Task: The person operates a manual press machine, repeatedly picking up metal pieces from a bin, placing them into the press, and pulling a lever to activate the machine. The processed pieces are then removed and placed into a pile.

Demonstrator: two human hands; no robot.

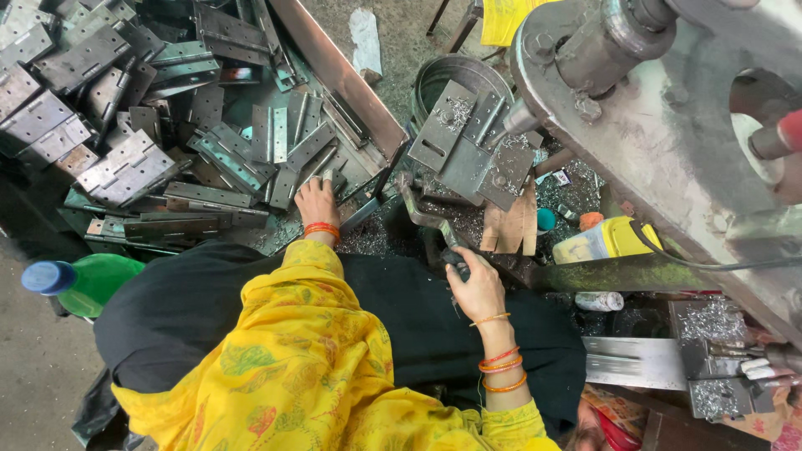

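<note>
The left hand (317, 203) rests open-fingered on the far-left heap of grey steel hinges (167, 108); the right hand (478, 286) grips a dark lever handle (434, 224), apparently. A yellow plastic bottle (608, 240) lies right.

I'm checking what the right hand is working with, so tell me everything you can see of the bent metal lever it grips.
The lever is a dull grey metal bar, worn and dusty. It runs from the swarf-covered machine bed near the hinge plates down toward the person, with a bend near its upper end. Its lower end carries a dark grip, which the right hand closes around. Metal shavings lie around and under it. How its upper end attaches is hidden among the parts.
</note>
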